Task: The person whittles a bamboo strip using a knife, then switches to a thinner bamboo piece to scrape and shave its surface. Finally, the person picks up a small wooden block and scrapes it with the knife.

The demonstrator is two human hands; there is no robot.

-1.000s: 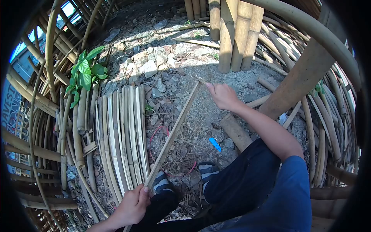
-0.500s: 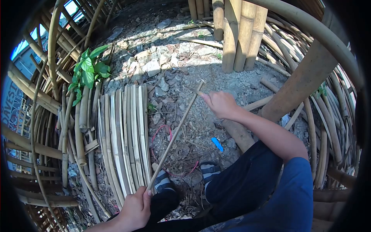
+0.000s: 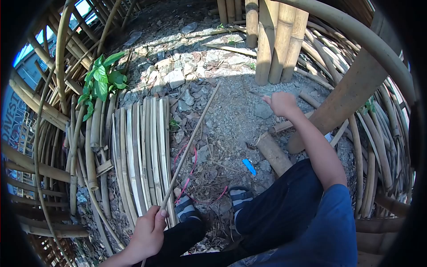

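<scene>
My left hand point(image 3: 149, 231) is closed around the lower part of a long thin bamboo strip point(image 3: 192, 138), which slants up and away to the right over the ground. At the upper right, my right hand point(image 3: 283, 105) grips a knife point(image 3: 257, 94), its blade pointing left. The blade stands apart from the strip, to the right of its far end. Left of the strip lies a row of split bamboo slats point(image 3: 144, 155), side by side. A pink string point(image 3: 189, 175) loops on the ground beneath the strip.
Upright bamboo poles point(image 3: 281, 44) stand beyond my right hand. A thick bamboo post point(image 3: 344, 95) leans at the right, near a short bamboo piece point(image 3: 272, 153). A blue scrap point(image 3: 249, 167) lies before my feet. A leafy plant point(image 3: 101, 80) grows at the left.
My right hand and the knife have moved right, away from the strip. The strip's far end has shifted left and slightly up, and my left hand has moved a little left.
</scene>
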